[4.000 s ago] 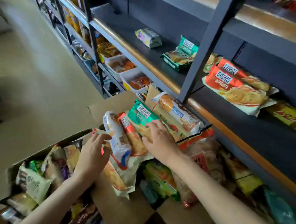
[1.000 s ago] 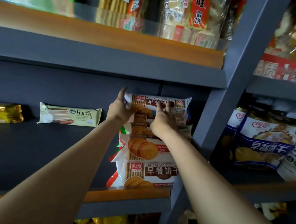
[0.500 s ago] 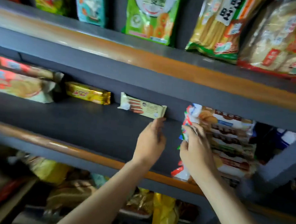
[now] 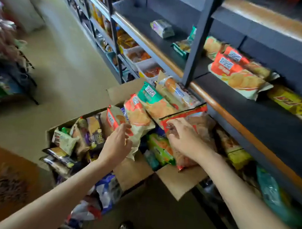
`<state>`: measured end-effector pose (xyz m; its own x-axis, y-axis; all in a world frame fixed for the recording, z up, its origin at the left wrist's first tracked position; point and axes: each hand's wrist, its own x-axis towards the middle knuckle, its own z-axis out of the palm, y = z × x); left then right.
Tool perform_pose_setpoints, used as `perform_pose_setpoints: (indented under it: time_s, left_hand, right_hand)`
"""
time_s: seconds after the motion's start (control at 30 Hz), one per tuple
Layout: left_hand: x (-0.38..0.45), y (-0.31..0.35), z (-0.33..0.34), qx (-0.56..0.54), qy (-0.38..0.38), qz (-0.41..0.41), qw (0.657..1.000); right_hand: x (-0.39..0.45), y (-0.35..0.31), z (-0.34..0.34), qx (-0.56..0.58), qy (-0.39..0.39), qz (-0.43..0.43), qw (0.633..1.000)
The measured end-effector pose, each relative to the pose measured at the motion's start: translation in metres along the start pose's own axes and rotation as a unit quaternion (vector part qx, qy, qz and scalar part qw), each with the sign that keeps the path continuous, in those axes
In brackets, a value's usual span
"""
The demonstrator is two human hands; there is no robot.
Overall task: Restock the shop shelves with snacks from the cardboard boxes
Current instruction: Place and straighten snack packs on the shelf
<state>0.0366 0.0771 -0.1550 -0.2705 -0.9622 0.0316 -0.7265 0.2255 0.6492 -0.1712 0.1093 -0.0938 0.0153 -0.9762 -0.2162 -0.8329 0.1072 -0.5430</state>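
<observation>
Two open cardboard boxes [image 4: 177,180] full of snack packets stand on the floor against the dark shelf [image 4: 264,122]. My left hand [image 4: 117,144] hovers with fingers spread at the lower edge of an orange-and-white cracker packet [image 4: 139,117], holding nothing. My right hand [image 4: 184,136] lies flat on a red-rimmed clear bag [image 4: 202,121] in the right box, with nothing lifted. A green cracker packet [image 4: 153,100] leans behind them. On the shelf lie orange cracker packets [image 4: 238,75] and a yellow packet [image 4: 294,104].
A grey shelf upright [image 4: 196,46] rises just beyond the boxes. The shelf's wooden front edge [image 4: 227,112] runs diagonally to the right. Bare floor aisle [image 4: 64,63] stretches away on the left, where a rack of goods [image 4: 4,59] stands. My shoe [image 4: 125,228] is below.
My view has dropped from the shelf's stacked biscuit packets down to the boxes. Both hands have left that stack and now reach into the boxes.
</observation>
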Motion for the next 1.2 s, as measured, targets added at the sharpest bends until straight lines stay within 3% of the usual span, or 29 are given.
perform_pose_setpoints:
  time_s: [0.1, 0.2, 0.33, 0.47, 0.73, 0.8, 0.93, 1.07, 1.2]
  left_hand:
    - [0.004, -0.049, -0.024, -0.003, 0.018, -0.094, 0.995]
    - [0.003, -0.085, -0.029, 0.001, 0.003, -0.144, 0.990]
    - [0.000, -0.110, -0.022, -0.016, -0.006, -0.174, 0.985]
    - [-0.001, -0.125, -0.019, -0.019, -0.012, -0.188, 0.982]
    - [0.006, -0.141, -0.022, -0.064, 0.003, -0.228, 0.972]
    - [0.008, -0.137, -0.027, -0.064, -0.005, -0.226, 0.972]
    - [0.031, -0.132, -0.042, -0.095, -0.017, -0.241, 0.966]
    - [0.070, -0.106, -0.068, -0.332, 0.002, -0.318, 0.888]
    - [0.114, -0.054, -0.092, -0.533, -0.062, -0.280, 0.796]
  right_hand:
    - [0.043, -0.032, 0.033, -0.020, -0.115, 0.018, 0.993]
    - [0.076, -0.044, 0.070, -0.033, -0.156, 0.046, 0.986]
    - [0.109, -0.047, 0.126, -0.021, -0.075, 0.078, 0.994]
    - [0.135, -0.052, 0.177, -0.211, -0.016, -0.012, 0.977]
    - [0.173, -0.070, 0.204, -0.259, -0.027, 0.007, 0.965]
    - [0.173, -0.078, 0.198, -0.224, -0.045, 0.051, 0.972]
    - [0.174, -0.088, 0.171, 0.008, -0.071, 0.128, 0.989]
    - [0.157, -0.088, 0.083, 0.183, -0.136, 0.091, 0.969]
    - [0.121, -0.081, -0.014, 0.223, -0.115, 0.023, 0.968]
